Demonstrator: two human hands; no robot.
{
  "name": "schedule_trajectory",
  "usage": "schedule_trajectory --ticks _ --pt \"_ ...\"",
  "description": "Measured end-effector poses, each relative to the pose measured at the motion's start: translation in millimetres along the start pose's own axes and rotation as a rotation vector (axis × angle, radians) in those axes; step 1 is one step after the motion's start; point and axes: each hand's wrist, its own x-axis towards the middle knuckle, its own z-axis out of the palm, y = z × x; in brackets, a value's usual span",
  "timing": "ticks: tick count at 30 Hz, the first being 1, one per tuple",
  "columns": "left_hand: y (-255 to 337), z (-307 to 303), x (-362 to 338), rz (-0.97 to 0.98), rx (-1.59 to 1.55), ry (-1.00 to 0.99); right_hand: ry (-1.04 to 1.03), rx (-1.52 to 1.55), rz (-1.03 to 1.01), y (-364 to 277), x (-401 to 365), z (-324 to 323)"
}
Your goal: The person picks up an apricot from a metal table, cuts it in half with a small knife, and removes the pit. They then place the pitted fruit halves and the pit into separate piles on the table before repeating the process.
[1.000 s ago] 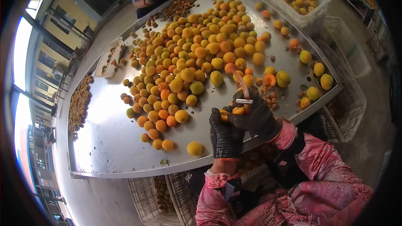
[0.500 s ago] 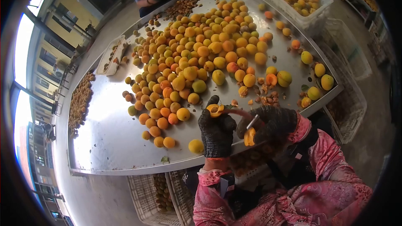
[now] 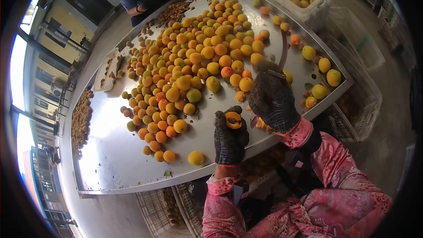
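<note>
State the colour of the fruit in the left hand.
The fruit is yellow-orange, clearest in the head view.

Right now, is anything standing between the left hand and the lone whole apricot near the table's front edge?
Nothing visible: only bare tabletop lies between the left hand and the lone apricot. That hand already holds a cut apricot, though, so it would probably need freeing first.

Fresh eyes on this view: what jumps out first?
The big heap of yellow-orange fruit across the middle of the shiny metal table. Then, at the near edge, the dark-gloved left hand holding a cut-open fruit. Behind, at the far right edge, a fruit-filled white crate.
</note>
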Motion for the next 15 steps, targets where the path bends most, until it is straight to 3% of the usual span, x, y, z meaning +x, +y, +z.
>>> schedule_trajectory --ticks 1,3,4,6,8,9,11,12,15 --pt "-5 0 3 -0.003 -0.025 0.063 0.008 -0.002 -0.001 0 3 0" --pt "-12 4 6 -0.009 -0.049 0.128 -0.106 0.376 0.101 0 10 -1" --pt "-14 7 6 0.014 -0.113 0.139 -0.102 0.376 0.101 3 10 -1" --pt "-19 -1 10 0.034 -0.177 0.151 -0.071 -0.247 -0.171 8 9 -1" --pt "-25 -21 17 0.173 0.115 0.119 -0.055 -0.175 -0.164 8 11 3" --pt "-26 -19 17 0.171 0.115 0.121 -0.040 -0.100 -0.159 8 12 5" --pt "-23 -5 15 0.074 -0.189 0.200 -0.003 0.038 -0.102 11 12 6" --pt "-21 3 11 0.073 -0.189 0.201 0.030 0.176 -0.047 11 13 7" --pt "-19 15 9 0.149 -0.198 0.218 0.019 0.134 -0.017 12 14 6"
